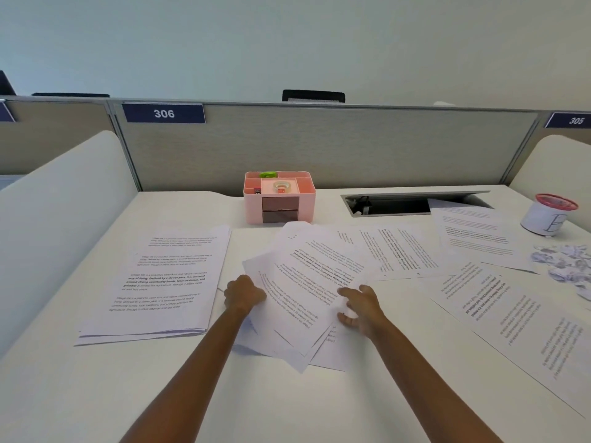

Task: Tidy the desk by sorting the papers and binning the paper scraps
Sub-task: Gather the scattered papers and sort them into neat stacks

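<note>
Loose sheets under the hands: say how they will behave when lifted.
The loose sheets are thin and unevenly fanned, so they would probably droop and slide apart. They look light; the left hand gripping one edge may lift only some. The smooth desk likely lets them skid.

Pink organiser [279, 199] at the surface's [287, 404] far edge, tape roll [281, 187] in its top tray, open cable hatch [390, 204] beside it, grey partition [319, 148] behind, number plate 306 [163, 113]

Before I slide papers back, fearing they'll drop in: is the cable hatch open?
Open: the cable hatch has its lid raised, showing a dark hollow.
</note>
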